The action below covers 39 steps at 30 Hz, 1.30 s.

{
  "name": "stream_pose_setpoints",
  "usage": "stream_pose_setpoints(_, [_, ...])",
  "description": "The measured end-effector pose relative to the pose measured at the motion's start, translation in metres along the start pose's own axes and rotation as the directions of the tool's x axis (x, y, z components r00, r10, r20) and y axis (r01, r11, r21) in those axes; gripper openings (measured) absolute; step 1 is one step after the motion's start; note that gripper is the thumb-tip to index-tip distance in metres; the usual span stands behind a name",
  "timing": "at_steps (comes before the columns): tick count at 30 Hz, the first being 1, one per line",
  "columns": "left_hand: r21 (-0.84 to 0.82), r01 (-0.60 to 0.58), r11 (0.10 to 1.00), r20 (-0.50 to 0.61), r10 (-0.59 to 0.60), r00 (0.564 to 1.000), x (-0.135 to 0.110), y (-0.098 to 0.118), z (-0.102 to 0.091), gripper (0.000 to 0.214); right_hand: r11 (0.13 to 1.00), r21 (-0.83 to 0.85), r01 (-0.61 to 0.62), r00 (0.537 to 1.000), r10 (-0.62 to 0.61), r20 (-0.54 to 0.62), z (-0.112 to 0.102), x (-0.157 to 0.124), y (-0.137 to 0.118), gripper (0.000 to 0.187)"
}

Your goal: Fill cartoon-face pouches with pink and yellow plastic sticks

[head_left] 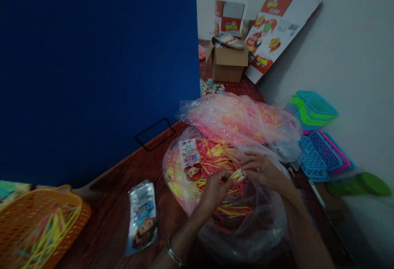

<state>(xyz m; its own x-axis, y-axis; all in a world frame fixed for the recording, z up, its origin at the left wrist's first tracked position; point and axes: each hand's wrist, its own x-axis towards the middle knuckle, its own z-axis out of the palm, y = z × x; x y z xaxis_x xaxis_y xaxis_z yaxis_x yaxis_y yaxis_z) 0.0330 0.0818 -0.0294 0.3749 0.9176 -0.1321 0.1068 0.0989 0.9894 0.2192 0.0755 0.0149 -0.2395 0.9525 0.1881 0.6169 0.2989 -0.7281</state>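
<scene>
Both my hands meet over an open clear plastic bag (271, 224) full of thin pink and yellow sticks (215, 156). My left hand (215, 187) and my right hand (261, 168) pinch a small yellowish bundle of sticks (237, 174) between their fingertips. A printed cartoon packet (190, 160) lies on the sticks just left of my hands. A second packet of the same kind (142, 217) lies flat on the wooden floor (107, 228), to the left of my left forearm. A bracelet sits on my left wrist.
Another bag of pink and yellow sticks (243, 117) lies behind. An orange basket (40, 224) with sticks stands at the lower left. A blue panel (98, 63) fills the left. Stacked coloured plastic baskets (317, 137) lie right, a cardboard box (227, 61) far back.
</scene>
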Motion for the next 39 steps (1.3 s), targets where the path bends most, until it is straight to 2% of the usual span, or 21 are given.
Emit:
stream_pose_setpoints(5, [-0.237,0.140,0.961,0.078,-0.124,0.989,0.003,-0.008,0.000,0.019,0.994,0.106,-0.002,0.997,0.011,-0.080,0.005,0.000,-0.005,0.004])
stream_pose_setpoints(9, [-0.284,0.193,0.939,0.138,-0.159,0.978,0.003,-0.010,-0.002,0.024,0.987,0.160,-0.014,0.995,0.030,-0.095,0.010,0.000,-0.005,0.006])
stream_pose_setpoints(13, [-0.239,0.186,0.953,0.178,-0.145,0.973,0.002,-0.004,-0.006,0.022,0.988,0.149,-0.032,0.994,0.047,-0.099,0.013,-0.001,-0.009,0.008])
stream_pose_setpoints(17, [-0.191,0.141,0.971,0.193,-0.104,0.976,0.002,0.000,-0.009,0.022,0.990,0.138,-0.008,0.987,0.030,-0.158,0.014,-0.001,-0.015,0.008])
stream_pose_setpoints(24, [-0.331,0.205,0.921,0.281,-0.111,0.953,-0.003,0.003,-0.006,0.032,0.961,0.274,-0.039,0.959,0.113,-0.261,0.013,0.002,-0.020,0.008])
stream_pose_setpoints(28, [-0.373,0.180,0.910,0.289,-0.070,0.955,-0.006,0.006,-0.006,0.036,0.926,0.375,-0.032,0.939,0.157,-0.307,0.011,0.002,-0.027,0.007])
stream_pose_setpoints(30, [-0.382,0.182,0.906,0.294,-0.067,0.953,-0.007,0.007,-0.007,0.035,0.900,0.435,-0.040,0.904,0.218,-0.368,0.010,0.003,-0.032,0.006])
stream_pose_setpoints(31, [-0.389,0.186,0.902,0.296,-0.069,0.953,-0.007,0.007,-0.008,0.034,0.880,0.473,-0.035,0.869,0.261,-0.421,0.009,0.004,-0.034,0.007])
stream_pose_setpoints(33, [-0.409,0.189,0.893,0.294,-0.067,0.954,-0.008,0.007,-0.009,0.032,0.828,0.560,0.020,0.765,0.348,-0.542,0.006,0.007,-0.036,0.009])
stream_pose_setpoints(35, [-0.434,0.189,0.881,0.283,-0.066,0.957,-0.010,0.007,-0.011,0.031,0.768,0.625,0.140,0.644,0.409,-0.647,0.003,0.010,-0.036,0.011])
stream_pose_setpoints(36, [-0.447,0.186,0.875,0.267,-0.069,0.961,-0.011,0.007,-0.013,0.029,0.744,0.641,0.190,0.601,0.427,-0.675,0.001,0.012,-0.036,0.011])
stream_pose_setpoints(37, [-0.458,0.185,0.870,0.246,-0.076,0.966,-0.013,0.006,-0.014,0.027,0.725,0.653,0.219,0.577,0.444,-0.686,0.000,0.014,-0.036,0.012])
stream_pose_setpoints(39, [-0.485,0.186,0.855,0.205,-0.096,0.974,-0.016,0.003,-0.017,0.024,0.701,0.678,0.220,0.559,0.479,-0.677,0.000,0.018,-0.038,0.013])
